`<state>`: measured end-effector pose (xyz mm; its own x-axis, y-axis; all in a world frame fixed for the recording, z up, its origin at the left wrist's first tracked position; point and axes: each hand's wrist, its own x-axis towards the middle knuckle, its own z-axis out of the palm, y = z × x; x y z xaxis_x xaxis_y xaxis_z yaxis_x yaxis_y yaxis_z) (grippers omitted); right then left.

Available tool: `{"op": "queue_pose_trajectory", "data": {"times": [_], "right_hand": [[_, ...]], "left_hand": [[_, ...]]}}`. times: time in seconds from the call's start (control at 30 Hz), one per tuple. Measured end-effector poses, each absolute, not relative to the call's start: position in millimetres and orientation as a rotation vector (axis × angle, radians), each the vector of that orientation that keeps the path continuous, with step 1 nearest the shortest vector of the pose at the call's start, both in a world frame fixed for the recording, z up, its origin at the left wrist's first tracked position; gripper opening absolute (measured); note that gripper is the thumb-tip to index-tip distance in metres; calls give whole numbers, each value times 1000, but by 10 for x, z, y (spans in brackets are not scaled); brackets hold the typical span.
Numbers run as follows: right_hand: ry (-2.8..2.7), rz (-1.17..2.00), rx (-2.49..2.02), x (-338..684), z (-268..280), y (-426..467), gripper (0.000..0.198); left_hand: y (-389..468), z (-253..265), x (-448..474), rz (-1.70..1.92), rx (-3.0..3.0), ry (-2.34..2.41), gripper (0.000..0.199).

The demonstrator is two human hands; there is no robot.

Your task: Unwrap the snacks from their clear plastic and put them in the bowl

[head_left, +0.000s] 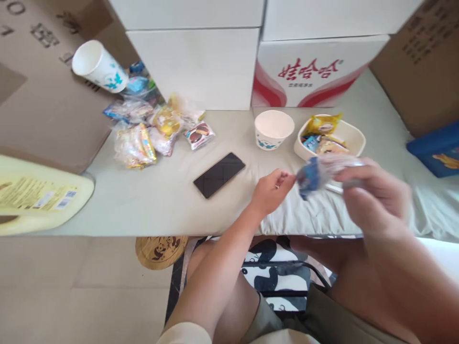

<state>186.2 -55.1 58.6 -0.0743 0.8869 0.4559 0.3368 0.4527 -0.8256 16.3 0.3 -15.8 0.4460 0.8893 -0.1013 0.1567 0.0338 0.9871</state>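
My right hand, blurred by motion, is closed on one end of a small snack packet, part clear plastic and part dark blue. The packet's blue end reaches to my left hand, whose fingers are pinched at its edge. Behind the packet sits a white bowl with several wrapped snacks in it, among them a yellow packet. To its left stands a white paper cup with a teal pattern. What the blurred packet contains cannot be made out.
A black phone lies left of my hands. Several wrapped snacks are heaped at the left, by a tilted paper cup. A pale yellow jug is at the table's left edge. White boxes line the back.
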Motion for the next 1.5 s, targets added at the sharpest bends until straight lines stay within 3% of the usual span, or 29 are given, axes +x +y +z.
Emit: {"op": "queue_pose_trajectory", "data": {"times": [0.13, 0.2, 0.47, 0.6, 0.7, 0.9, 1.1, 1.23, 1.5], "right_hand": [[-1504, 955, -978, 1985, 240, -449, 32], [-1463, 1090, -983, 2056, 123, -442, 40], [-1292, 920, -1325, 2385, -71, -529, 23], [-1216, 1081, -1249, 2403, -106, -495, 24], [-1155, 990, -1198, 2426, -84, -468, 22], [-1336, 885, -1320, 2433, -121, -419, 37], [-1508, 818, -1442, 2221, -159, -403, 16], [-1467, 893, -1483, 2176, -170, -408, 31], [-1415, 1002, -1204, 2393, -118, -347, 57]], "left_hand": [[75, -216, 337, 717, 1150, 541, 70], [100, -224, 382, 632, 1154, 530, 76], [75, -239, 554, 728, 916, 793, 65], [50, -210, 656, 763, 720, 832, 57], [92, -169, 681, 813, 567, 882, 56], [137, -118, 583, 799, 541, 813, 61], [-6, -257, 535, 552, 849, 716, 58], [-53, -283, 529, 560, 1001, 785, 59], [-106, -173, 534, 378, 1377, 825, 31]]}}
